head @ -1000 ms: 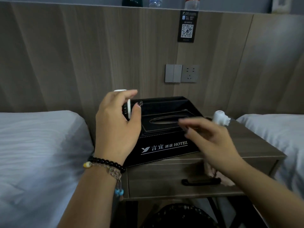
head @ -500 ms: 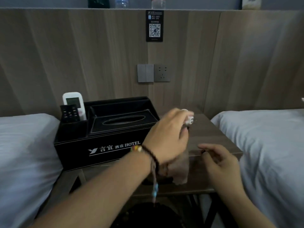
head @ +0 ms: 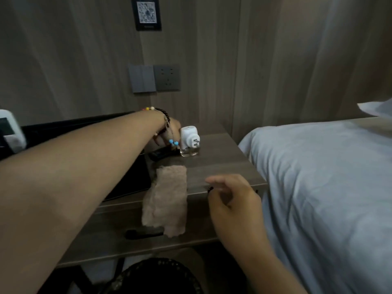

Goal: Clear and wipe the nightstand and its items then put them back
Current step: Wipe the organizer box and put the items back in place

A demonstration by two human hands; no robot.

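- The left hand [head: 167, 132] had reached across to the back of the nightstand [head: 222, 166], and the white plug-in vaporizer [head: 189, 143] stood just to its right, touching or almost touching the hand; contact could not be settled from the head view.
- The vaporizer stood upright near the back edge, long axis vertical, clear bottle down on the wood and its two prongs pointing toward the right edge.
- The left hand's fingers were mostly hidden behind the wrist and its bead bracelet [head: 163, 117], so whether they curled round anything could not be told; a dark flat object [head: 159, 155] lay just beneath them, too dim to name.
- The right hand [head: 231, 196] hovered at the front right corner with fingers loosely curled and nothing in them, well apart from the vaporizer, so the left hand was the nearer one.
- The brown cloth [head: 167, 198] lay draped over the front edge, half on top and half hanging across the drawer face above the black handle [head: 144, 233], just left of the right hand.
- Judged from this, lifting the vaporizer would fall to the left hand, taking the cloth to the right.
- Count: one vaporizer, one cloth, one black tissue box [head: 131, 179] at the left edge, one white remote [head: 10, 130] at the far left, two hands.
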